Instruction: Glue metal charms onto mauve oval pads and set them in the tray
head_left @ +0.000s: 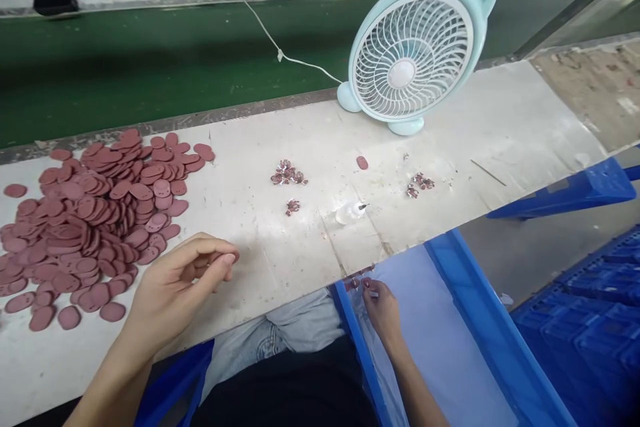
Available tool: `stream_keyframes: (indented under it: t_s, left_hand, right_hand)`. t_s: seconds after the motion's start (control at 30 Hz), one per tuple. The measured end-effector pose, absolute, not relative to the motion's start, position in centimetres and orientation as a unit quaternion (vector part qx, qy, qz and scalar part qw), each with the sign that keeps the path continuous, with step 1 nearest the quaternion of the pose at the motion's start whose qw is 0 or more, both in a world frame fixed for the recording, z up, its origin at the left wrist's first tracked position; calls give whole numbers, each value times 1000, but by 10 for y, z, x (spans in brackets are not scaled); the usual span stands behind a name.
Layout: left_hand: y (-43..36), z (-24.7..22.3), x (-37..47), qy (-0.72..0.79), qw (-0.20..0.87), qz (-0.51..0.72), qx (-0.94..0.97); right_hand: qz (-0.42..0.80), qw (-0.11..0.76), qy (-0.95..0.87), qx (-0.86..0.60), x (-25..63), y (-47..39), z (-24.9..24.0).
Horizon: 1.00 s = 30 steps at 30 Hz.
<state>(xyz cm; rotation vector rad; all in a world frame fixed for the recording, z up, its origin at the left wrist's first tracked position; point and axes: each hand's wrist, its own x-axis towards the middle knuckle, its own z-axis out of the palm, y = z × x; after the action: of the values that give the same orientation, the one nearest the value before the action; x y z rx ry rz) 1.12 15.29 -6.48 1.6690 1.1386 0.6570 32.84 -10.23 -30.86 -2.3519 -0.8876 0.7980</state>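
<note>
My left hand (175,287) is held over the white table, just right of a big heap of dusky-red oval pieces (80,220). Its fingers are curled and the thumb meets the fingertips; a reddish sliver shows between them, apparently one such oval piece. Down at the left wall of a blue crate (450,273), my right hand (384,313) pinches a small dark-red piece, its outline partly covered by the fingers. More reddish pieces (353,282) lie beside those fingertips along the crate's corner. A small clear bottle (350,213) with a dark thin tip lies on the table between both hands.
Small clusters of shiny reddish gems (287,173) lie mid-table, with another gem cluster (420,184) farther right. A single oval piece (362,163) lies between them. A light-blue fan (403,73) stands at the back, its white cord (260,23) running up left. Blue crates (585,307) stand right.
</note>
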Motion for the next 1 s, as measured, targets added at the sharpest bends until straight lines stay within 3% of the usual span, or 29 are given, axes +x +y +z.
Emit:
stream_keyframes:
  t_s: [0.2,0.37,0.6,0.67,0.73,0.8,0.9,1.0]
  left_hand:
    - [139,-73,8,451,564,378,579]
    - [130,-79,-8,468,647,361,482]
    - [96,-78,-7,490,728,391,277]
    - [89,-82,2,471,753,403,219]
    - [84,-89,11,421,793,400,183]
    - [81,-98,17,360,830,394,163]
    - [79,-109,21,296,860,391,144]
    - [79,-112,21,286,868,387,122]
  right_hand:
    - [297,237,-331,-864,327,-95,-308]
    - [292,278,-302,-864,327,-81,-287]
    - [247,415,-220,-848,320,-56,-179]
    - [358,500,-196,-764,311,-33,-146]
    - [568,585,-115,-568,303,0,-125]
    - [704,625,-34,-337,298,39,-114]
    - [737,655,4,-167,291,88,-109]
    - [720,656,6,-225,276,106,-100]
